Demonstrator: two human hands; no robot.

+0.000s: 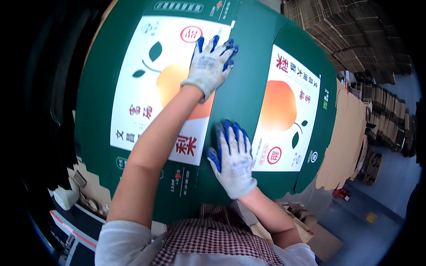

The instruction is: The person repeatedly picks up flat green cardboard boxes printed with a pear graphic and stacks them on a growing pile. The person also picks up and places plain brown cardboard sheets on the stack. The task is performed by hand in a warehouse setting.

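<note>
Item: one printed green cardboard sheet (242, 88), opened out before the person and running off the view at its far edge; what carries it is mostly hidden. Bears two white panels: left panel (146, 88) and right panel (288, 113), each with an orange fruit, leaves and characters.

Left hand (209, 65): white glove, blue-coated fingers; palm down, wide, fingers spread, nothing grasped. Lies toward the sheet's far edge, across the left panel's right-hand border.

Right hand (234, 159): matching glove; palm down, fingers slightly parted, thumb out to the left, nothing grasped. Lies nearer the sheet's near edge, on the green strip between panels, just beside the right panel's near-left corner.

Also present: tan cardboard (344, 133) along the sheet's right edge; stacked brown cardboard (350, 33) beyond its far-right corner; blue-grey floor (377, 235); checked apron (213, 237), grey sleeves (122, 244) on the person.
</note>
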